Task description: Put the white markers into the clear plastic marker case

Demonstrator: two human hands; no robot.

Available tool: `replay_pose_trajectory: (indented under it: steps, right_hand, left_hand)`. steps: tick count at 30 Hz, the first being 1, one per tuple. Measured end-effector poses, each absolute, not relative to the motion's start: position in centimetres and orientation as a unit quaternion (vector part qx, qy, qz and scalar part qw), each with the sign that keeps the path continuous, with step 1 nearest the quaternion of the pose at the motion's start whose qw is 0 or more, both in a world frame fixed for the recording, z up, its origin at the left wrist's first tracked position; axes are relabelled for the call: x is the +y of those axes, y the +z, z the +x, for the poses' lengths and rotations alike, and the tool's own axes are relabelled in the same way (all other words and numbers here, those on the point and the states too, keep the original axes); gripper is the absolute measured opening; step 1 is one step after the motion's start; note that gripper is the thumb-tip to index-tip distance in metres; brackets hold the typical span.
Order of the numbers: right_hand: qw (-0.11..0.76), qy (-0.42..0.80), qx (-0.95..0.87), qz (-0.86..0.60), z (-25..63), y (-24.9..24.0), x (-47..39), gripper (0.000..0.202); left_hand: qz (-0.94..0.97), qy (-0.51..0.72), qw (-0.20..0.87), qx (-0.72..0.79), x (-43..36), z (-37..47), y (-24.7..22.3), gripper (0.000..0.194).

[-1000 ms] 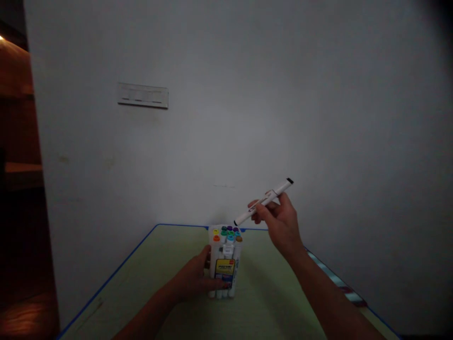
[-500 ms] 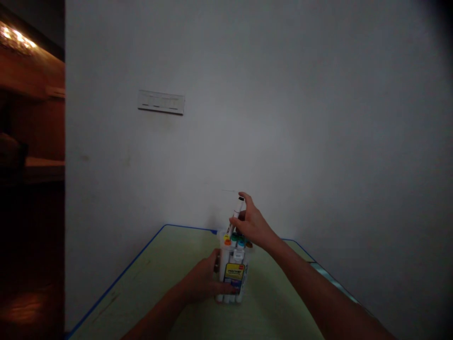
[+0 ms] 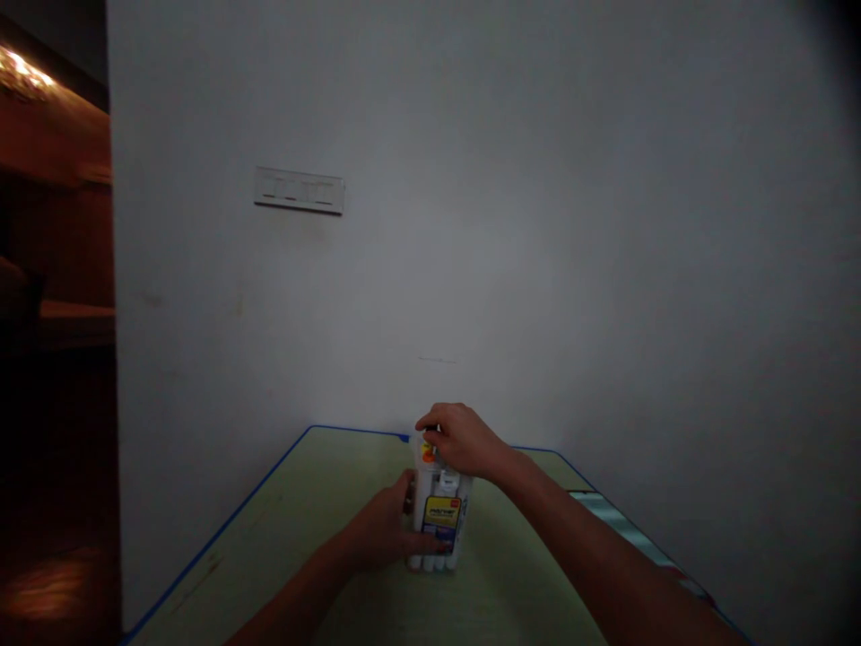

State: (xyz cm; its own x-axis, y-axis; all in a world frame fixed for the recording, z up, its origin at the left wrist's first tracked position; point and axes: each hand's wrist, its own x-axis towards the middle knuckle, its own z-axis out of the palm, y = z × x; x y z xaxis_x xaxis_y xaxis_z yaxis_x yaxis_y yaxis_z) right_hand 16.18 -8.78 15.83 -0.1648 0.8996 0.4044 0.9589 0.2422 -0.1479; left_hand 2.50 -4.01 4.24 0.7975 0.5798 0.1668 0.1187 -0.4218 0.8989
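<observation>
Right hand [image 3: 464, 438] bends over the top of a clear marker case [image 3: 439, 516] in the lower middle of the frame, thumb and finger pinching the dark cap [image 3: 431, 430] of a marker. Left hand [image 3: 383, 529] grips the case from its left side, thumb across the yellow-and-blue label. Yellow and orange caps [image 3: 429, 455] show just under the right hand, which hides the rest of the case's top.

The case stands upright on a pale greenish table [image 3: 302, 493] with a blue edge and brownish scuffs at lower left. At lower right, a pale, streaked flat thing [image 3: 625, 529], hard to make out, lies along the table's edge. Behind rises a dim grey wall [image 3: 538, 224], smudged in places, with a switch panel [image 3: 300, 191] at upper left. Along the far left, a darker room glows reddish under a bright light [image 3: 25, 70].
</observation>
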Motion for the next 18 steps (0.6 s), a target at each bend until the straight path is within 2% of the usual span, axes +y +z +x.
replay_pose_trajectory:
  steps: [7, 10, 13, 18]
  right_hand:
    - [0.531, -0.034, -0.61, -0.588, 19.0, 13.7, -9.8, 0.029]
    - [0.621, 0.012, -0.528, -0.579, 19.9, 10.6, -10.4, 0.033]
    - [0.648, 0.108, -0.494, -0.57, 20.6, 7.0, -10.7, 0.041]
    - [0.544, 0.41, -0.546, -0.487, 21.6, 4.7, -11.5, 0.057]
  left_hand:
    - [0.794, 0.24, 0.521, 0.202, -4.2, 2.4, 4.5, 0.074]
    - [0.793, 0.236, 0.518, 0.218, -4.2, 2.4, 4.4, 0.075]
    - [0.783, 0.245, 0.535, 0.203, -4.1, 2.4, 4.4, 0.074]
    - [0.695, 0.293, 0.643, 0.131, -4.1, 2.5, 5.7, 0.066]
